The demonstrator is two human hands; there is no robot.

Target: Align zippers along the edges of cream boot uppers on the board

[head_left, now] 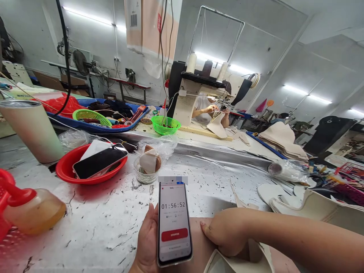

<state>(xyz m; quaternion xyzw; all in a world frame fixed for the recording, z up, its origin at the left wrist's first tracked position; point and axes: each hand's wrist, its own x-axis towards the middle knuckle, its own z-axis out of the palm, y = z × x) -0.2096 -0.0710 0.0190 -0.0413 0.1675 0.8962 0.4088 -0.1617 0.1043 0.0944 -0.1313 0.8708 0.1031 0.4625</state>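
Note:
My left hand (146,242) is closed around a smartphone (174,223), held upright with its lit screen facing me. The screen reads 01:56:52 above a red button. To the right, my right hand (227,231) bends downward over a flat tan sheet (200,242), its thumb resting on that sheet. The other fingers are hidden behind the hand and a curved cream leather-like piece (239,263). Just beyond the right wrist lie thin cream offcuts (237,195). More stitched cream pieces (318,208) sit right of the forearm.
A red bowl (64,170) holds another phone (99,161). Nearby stand a clear cup (146,176) of scraps, a tumbler (31,129) and a bottle of amber liquid (36,212). Beyond the table edge, a co-worker's hands (212,109) guide a cream piece at a sewing machine (184,102).

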